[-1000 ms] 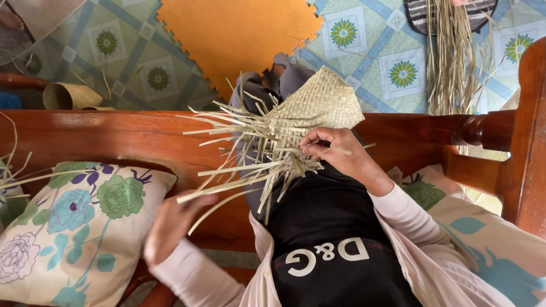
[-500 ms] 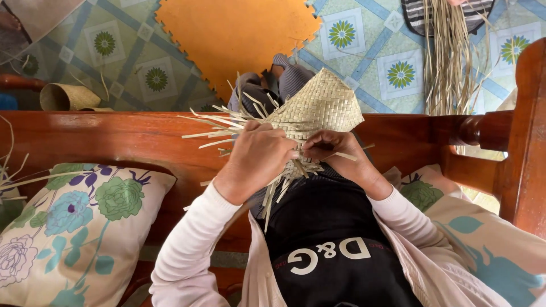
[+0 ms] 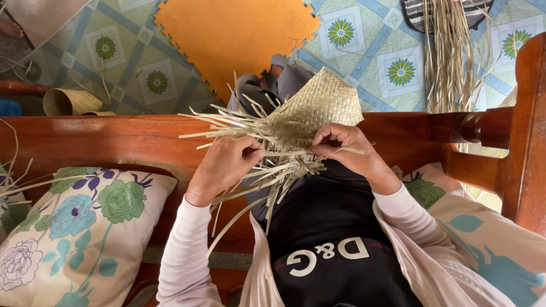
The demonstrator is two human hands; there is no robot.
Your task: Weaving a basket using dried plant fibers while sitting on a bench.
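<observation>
A half-woven mat of pale dried leaf strips [image 3: 318, 108] rests on my lap, its finished checkered part pointing away from me and loose strips [image 3: 227, 122] fanning out to the left. My left hand [image 3: 224, 165] pinches loose strips at the woven edge. At the same edge my right hand [image 3: 347, 148] grips other strips, fingers curled. The two hands are close together, nearly touching over the weave.
I sit on a red wooden bench [image 3: 102, 142] with an armrest [image 3: 523, 113] at the right. A floral cushion [image 3: 74, 227] lies at my left, another [image 3: 483, 239] at my right. On the tiled floor are an orange foam mat [image 3: 233, 34], a woven cone [image 3: 71, 102] and a bundle of raw strips [image 3: 449, 51].
My left hand rose from below the bench edge up to the weave and took hold of loose strips. The right hand stayed at the woven edge.
</observation>
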